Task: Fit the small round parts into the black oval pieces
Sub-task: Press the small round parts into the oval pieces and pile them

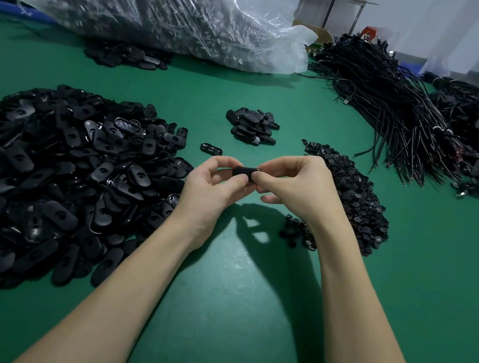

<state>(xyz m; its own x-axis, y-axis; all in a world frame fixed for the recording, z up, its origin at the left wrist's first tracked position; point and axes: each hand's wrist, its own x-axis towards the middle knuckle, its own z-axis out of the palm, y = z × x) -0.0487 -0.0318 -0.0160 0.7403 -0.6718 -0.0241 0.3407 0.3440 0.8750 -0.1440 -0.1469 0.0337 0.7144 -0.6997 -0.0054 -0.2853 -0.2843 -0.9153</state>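
One black oval piece (245,172) is held above the green table between both hands. My left hand (213,188) grips its left end with thumb and fingers. My right hand (296,184) pinches its right end; any small round part there is hidden by the fingers. A large heap of black oval pieces (53,169) lies to the left. The pile of small round parts (353,194) lies to the right, just behind my right wrist. A small stack of oval pieces (252,126) sits further back at the centre.
A single oval piece (210,148) lies just beyond my hands. A big clear plastic bag (173,2) of parts fills the back. Bundles of black cables (402,107) lie at the back right. Green table surface (232,291) shows between my forearms.
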